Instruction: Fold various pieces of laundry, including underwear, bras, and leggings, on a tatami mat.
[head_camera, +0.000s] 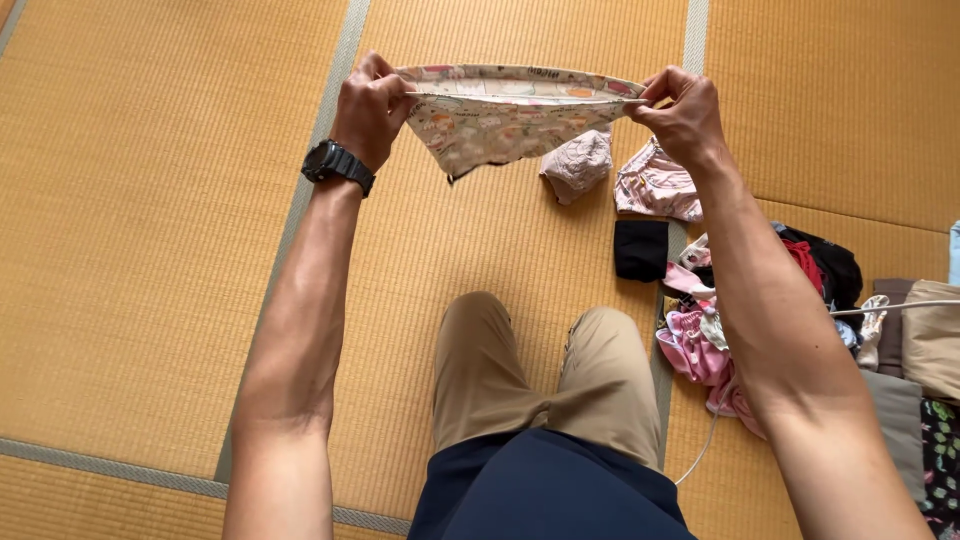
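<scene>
Both hands, left and right, pinch shut on the waistband ends of small patterned underwear, stretched above the black folded cloth. It looks light, soft, floppy; best gripped at the band.

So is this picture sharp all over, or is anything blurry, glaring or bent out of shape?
Head view: soft, even light, no glare and hardly any shadow; the patterned cloth held between the left hand and right hand is sharp; the mat floor seams splay outward, a wide-lens effect; the clothes pile is cut off at the right edge.
</scene>
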